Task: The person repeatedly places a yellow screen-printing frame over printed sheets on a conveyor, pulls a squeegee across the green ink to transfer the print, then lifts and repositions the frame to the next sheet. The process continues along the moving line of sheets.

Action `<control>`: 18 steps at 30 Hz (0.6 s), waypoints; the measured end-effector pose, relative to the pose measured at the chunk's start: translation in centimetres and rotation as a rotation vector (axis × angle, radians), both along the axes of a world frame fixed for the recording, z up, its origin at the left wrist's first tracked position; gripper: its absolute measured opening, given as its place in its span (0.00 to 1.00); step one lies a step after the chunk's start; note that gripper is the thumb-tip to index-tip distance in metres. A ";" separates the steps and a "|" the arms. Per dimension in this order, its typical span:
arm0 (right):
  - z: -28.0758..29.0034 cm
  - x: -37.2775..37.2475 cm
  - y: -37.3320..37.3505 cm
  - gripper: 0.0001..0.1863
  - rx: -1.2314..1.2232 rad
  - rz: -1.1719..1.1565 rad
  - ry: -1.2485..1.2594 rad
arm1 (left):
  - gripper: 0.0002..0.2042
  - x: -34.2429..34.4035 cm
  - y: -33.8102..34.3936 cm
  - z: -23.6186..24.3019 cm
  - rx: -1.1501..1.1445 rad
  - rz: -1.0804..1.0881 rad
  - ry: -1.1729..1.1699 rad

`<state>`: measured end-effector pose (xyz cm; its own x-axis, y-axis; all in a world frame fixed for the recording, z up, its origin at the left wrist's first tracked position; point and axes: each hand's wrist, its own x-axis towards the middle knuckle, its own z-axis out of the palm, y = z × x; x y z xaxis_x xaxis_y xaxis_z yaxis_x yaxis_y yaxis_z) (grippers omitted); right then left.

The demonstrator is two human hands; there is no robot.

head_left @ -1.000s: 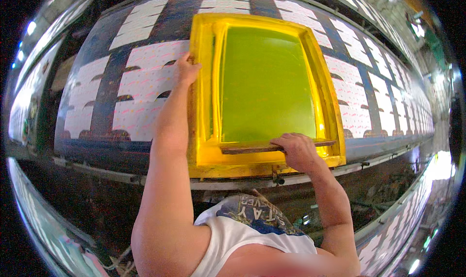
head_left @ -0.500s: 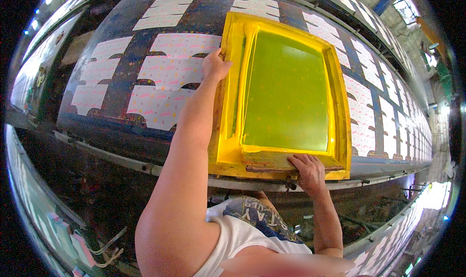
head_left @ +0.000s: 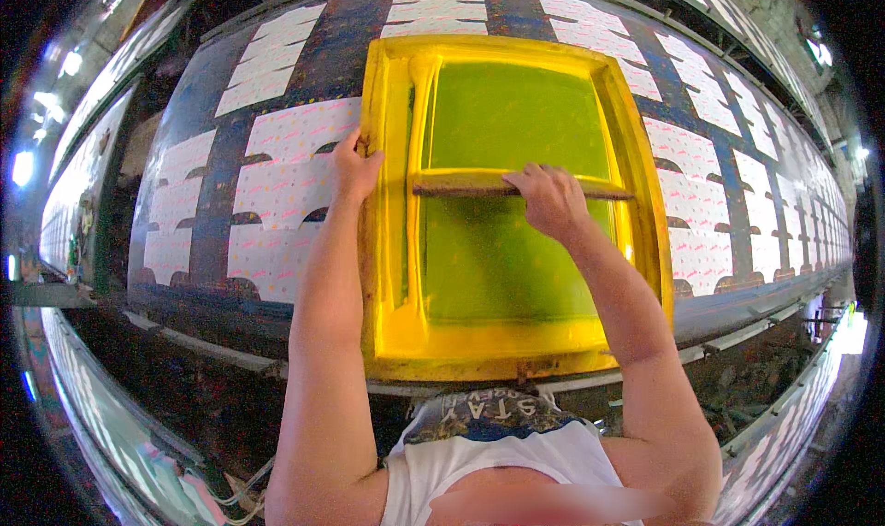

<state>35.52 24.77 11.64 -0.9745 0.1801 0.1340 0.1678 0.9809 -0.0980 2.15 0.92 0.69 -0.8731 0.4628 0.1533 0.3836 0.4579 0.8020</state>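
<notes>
A yellow-framed printing screen [head_left: 516, 277] with green mesh lies flat on the long dark table in front of me. My right hand [head_left: 551, 199] grips a squeegee [head_left: 461, 189], a long wooden bar that spans the mesh from side to side about midway up. Yellow ink lines the inner edges of the frame, thickest along the left and near sides. My left hand [head_left: 355, 168] is closed round the frame's left edge, in its upper half. White fabric pieces with small pink print [head_left: 281, 185] lie beside the frame at the left.
More printed white pieces [head_left: 687, 199] run in rows along the table to the right and beyond the screen. A metal rail [head_left: 203, 349] follows the table's near edge. Another table with pale pieces [head_left: 101, 425] stands at the lower left.
The squeegee in my right hand has moved from the screen's near edge away from me to mid-mesh. My left hand still holds the frame's left edge.
</notes>
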 end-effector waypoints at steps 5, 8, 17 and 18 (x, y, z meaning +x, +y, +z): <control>-2.1 -8.1 8.1 0.28 0.091 0.001 0.001 | 0.30 1.1 -0.5 0.9 -0.033 0.011 0.101; -2.6 -13.3 12.7 0.28 0.068 -0.035 -0.064 | 0.29 1.7 -0.8 2.0 -0.150 0.033 0.167; -2.7 -21.3 21.5 0.23 0.107 -0.025 -0.001 | 0.26 1.9 -0.9 2.6 -0.207 0.085 0.220; -2.8 -21.2 21.7 0.22 0.097 -0.025 0.027 | 0.27 1.9 -1.0 2.6 -0.224 0.100 0.148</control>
